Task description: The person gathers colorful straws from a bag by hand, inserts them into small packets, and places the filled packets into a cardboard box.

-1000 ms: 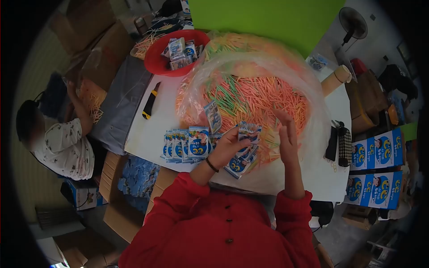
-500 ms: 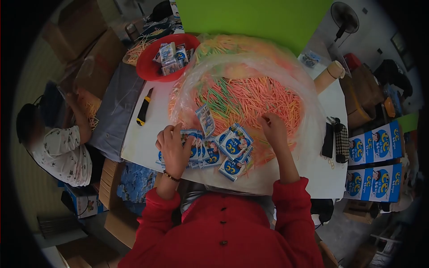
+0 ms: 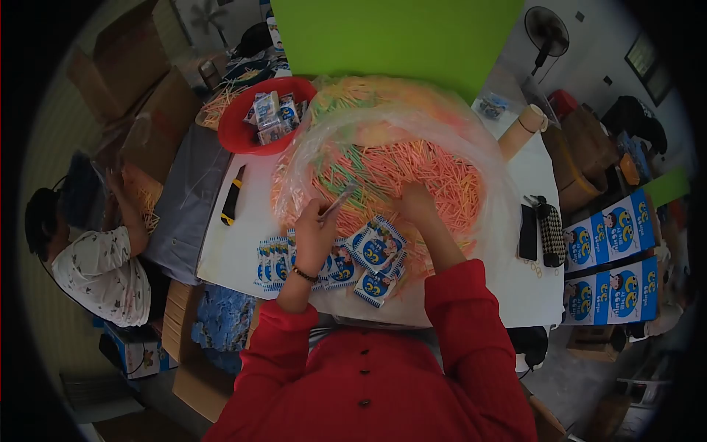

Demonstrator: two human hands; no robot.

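Note:
My left hand [image 3: 315, 239] is closed on a small printed packet [image 3: 340, 200], tilted and seen nearly edge-on. My right hand [image 3: 417, 203] reaches into a heap of thin pink, orange and green sticks [image 3: 442, 166]; its fingertips are hidden there. The sticks lie in a large clear plastic bag [image 3: 302, 158]. In front of the bag, blue-and-white packets [image 3: 377, 247] overlap in a loose pile between my hands. A row of similar packets [image 3: 274, 261] lies on the table left of my left wrist.
A red bowl [image 3: 236, 121] of small packets stands at the back left, near a yellow-black box cutter [image 3: 233, 199]. A tan cylinder [image 3: 523, 131], a phone [image 3: 528, 232] and a checked pouch [image 3: 551, 236] lie right. Another person [image 3: 99, 250] sits at left; printed boxes [image 3: 611, 291] are stacked right.
My left hand has lifted from the packets and taken hold of the upright packet by the sticks. My right hand has moved left and down into the sticks. The view has shifted slightly.

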